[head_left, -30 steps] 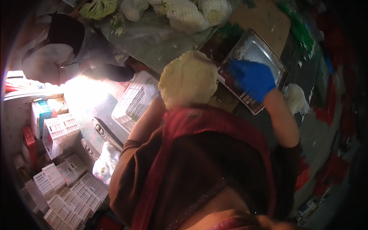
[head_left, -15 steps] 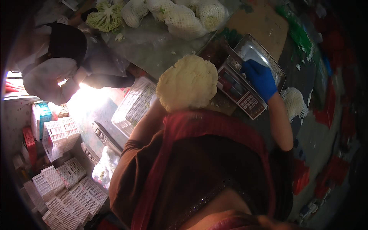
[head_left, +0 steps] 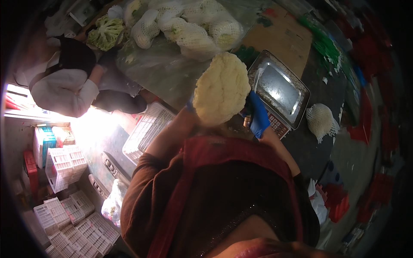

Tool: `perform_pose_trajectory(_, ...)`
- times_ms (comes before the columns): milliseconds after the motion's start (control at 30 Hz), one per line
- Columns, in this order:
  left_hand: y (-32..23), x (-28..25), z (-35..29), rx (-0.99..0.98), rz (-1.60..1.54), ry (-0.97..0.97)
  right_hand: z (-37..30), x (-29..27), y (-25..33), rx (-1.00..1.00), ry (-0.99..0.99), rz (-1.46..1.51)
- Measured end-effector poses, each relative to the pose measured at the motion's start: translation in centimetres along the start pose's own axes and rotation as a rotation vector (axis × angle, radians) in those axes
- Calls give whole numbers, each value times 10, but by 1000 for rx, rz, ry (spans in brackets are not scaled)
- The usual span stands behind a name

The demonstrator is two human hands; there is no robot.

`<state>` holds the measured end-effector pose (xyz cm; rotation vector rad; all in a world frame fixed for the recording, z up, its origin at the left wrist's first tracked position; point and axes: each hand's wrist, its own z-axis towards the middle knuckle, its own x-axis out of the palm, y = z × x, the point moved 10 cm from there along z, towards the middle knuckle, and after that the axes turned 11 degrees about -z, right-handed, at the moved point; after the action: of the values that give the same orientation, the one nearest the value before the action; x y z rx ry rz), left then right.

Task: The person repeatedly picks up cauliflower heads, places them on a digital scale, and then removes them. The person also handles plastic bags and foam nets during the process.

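A large pale cauliflower is held up in front of my chest, its broad curd toward me. My left hand grips it from the left and below, mostly hidden behind it; only a bit of blue glove shows. Against the cauliflower's right side, my blue-gloved right hand is closed around a knife, of which just the handle end shows; the blade is hidden. Just beyond my right hand is a weighing scale with a bare metal pan and a keypad, partly covered by my hand.
Several cauliflowers in white foam nets lie at the back, beside a trimmed leafy piece. A loose foam net rests right of the scale. White crates stand at left, where another person bends over.
My right hand has come from over the scale pan leftward and down to the cauliflower, bringing the knife. The cauliflower has shifted slightly right and turned.
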<state>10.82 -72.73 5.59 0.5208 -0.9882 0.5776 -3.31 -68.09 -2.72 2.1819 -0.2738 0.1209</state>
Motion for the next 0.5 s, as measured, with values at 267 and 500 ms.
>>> perform_pose_trajectory(267,-42,-36,-6,245,318,-473,-40,-16,64,-276,-30,-389)
perform_pose_trajectory(500,-105,-36,-38,506,738,-685,-109,29,138,-786,-21,-1194)
